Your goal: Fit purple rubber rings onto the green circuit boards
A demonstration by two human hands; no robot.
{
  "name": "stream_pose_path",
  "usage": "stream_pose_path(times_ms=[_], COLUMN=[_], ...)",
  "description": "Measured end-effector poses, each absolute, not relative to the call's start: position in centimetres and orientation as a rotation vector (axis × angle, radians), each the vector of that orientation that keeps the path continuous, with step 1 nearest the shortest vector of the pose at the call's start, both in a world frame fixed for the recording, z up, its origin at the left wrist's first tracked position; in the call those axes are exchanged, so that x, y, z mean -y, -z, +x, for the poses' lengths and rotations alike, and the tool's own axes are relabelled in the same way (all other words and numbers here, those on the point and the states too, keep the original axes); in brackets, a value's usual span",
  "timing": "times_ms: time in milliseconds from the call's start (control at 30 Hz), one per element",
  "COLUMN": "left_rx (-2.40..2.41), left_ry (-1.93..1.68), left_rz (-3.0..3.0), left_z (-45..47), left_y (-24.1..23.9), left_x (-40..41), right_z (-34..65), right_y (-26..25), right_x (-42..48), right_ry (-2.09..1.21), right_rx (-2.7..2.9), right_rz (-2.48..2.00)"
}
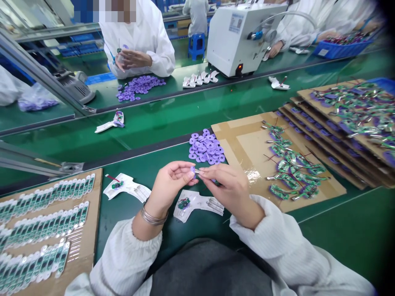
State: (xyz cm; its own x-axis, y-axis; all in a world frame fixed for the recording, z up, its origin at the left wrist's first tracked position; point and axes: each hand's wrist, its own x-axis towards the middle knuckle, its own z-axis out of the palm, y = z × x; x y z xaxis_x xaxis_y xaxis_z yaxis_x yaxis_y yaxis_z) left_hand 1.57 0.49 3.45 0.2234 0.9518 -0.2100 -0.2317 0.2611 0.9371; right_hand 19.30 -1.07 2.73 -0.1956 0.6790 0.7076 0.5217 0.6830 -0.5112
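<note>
1. Purple ring-shaped washer (193, 169), tiny, sits at the middle of the view, pinched between the fingertips of the left hand (171, 189); it looks light and soft, so its rim seems the place to hold.
2. Against it, the right hand (230, 192) pinches a small silver metal part (199, 172); finer detail is too small to tell.
3. Both hands angle inward above white knit sleeves (129, 257).
4. Loose purple washers (205, 148) heap at one o'clock.

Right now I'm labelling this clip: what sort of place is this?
Most likely an electronics assembly line in a factory: people in white coats sit along a green-topped workbench, with cardboard sheets of small green circuit boards and piles of purple rings.
</note>
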Motion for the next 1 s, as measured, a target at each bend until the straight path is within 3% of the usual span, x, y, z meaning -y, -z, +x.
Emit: stream_pose_path(times_ms=[267,400,800,1000], left_rx=[-1.019,-0.974,-1.14,-1.304], left_ry=[-1.01,-0.987,-1.002,-0.934], left_rz=[0.994,1.019,1.227,1.544], left_z=[1.7,1.4,1.7,-0.7], left_y=[-4.4,-4.7,-4.7,-5.0], left_x=[0.2,0.4,1.1,1.2], right_z=[19.9,19.9,18.5,20.7], right_y=[-3.0,-3.2,-2.7,-2.5], right_x=[1.4,1.2,2.3,1.3], right_ry=[-0.096,-0.226,-0.229,-0.84], right_rx=[1.982,1.96,1.886,1.628], right_rz=[-0.815,-0.751,-1.09,-1.181])
